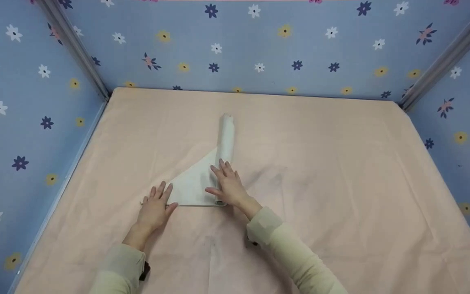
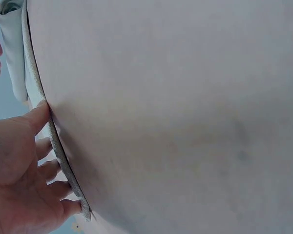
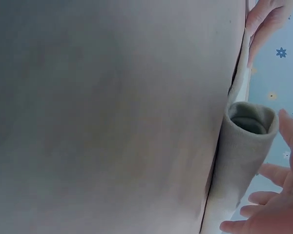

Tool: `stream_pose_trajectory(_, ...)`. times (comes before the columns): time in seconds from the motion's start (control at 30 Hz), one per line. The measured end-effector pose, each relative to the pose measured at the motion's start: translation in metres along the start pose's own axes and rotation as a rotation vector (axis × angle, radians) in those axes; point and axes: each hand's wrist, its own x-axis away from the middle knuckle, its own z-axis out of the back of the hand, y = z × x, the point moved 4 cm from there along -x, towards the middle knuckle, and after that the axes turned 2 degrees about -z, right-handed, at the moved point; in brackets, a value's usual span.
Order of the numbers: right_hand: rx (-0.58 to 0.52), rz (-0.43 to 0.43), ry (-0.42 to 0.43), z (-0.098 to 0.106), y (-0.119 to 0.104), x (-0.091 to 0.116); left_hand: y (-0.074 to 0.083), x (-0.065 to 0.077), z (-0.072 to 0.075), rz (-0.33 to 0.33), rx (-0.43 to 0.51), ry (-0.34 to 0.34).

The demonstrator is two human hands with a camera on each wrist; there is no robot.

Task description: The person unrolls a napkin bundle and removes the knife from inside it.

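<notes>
A pale whitish cloth lies on the table, its right side wound into a long narrow roll and the rest flat in a triangle. My left hand rests on the triangle's left corner with fingers spread. In the left wrist view, its thumb and fingertips touch the cloth's thick edge. Over the near part of the roll is my right hand, fingers extended and apart. The right wrist view shows the roll's hollow end beside that hand's straight fingers.
A pinkish-beige tablecloth with creases and faint dark smudges covers the table. Blue flowered panels stand along its back and both sides, with grey metal posts at the back corners.
</notes>
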Motion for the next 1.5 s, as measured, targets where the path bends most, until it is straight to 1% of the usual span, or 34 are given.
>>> stream_pose_trajectory(0.2, 0.019, -0.046, -0.013, -0.003, 0.001, -0.002, 0.002, 0.000, 0.001, -0.006, 0.000, 0.003)
stream_pose_trajectory(0.43, 0.050, -0.070, -0.052, -0.004, 0.003, -0.003, 0.004, 0.001, 0.003, -0.036, 0.008, 0.035)
stream_pose_trajectory(0.6, 0.063, -0.089, -0.064, -0.003, 0.006, -0.004, 0.004, 0.000, 0.002, -0.026, 0.009, 0.025)
stream_pose_trajectory(0.77, 0.079, -0.079, -0.075, -0.002, 0.010, -0.003, 0.003, 0.000, 0.001, -0.019, 0.015, 0.022)
stream_pose_trajectory(1.13, 0.065, -0.059, -0.086, 0.003, 0.015, 0.001, 0.001, 0.000, 0.000, -0.001, 0.006, 0.003)
stream_pose_trajectory(1.37, 0.088, -0.046, -0.094, 0.006, 0.018, 0.003, 0.001, 0.000, 0.002, -0.024, 0.028, 0.008)
stream_pose_trajectory(1.5, 0.097, -0.036, -0.088, 0.008, 0.020, 0.004, 0.001, 0.000, 0.003, -0.021, 0.026, -0.002)
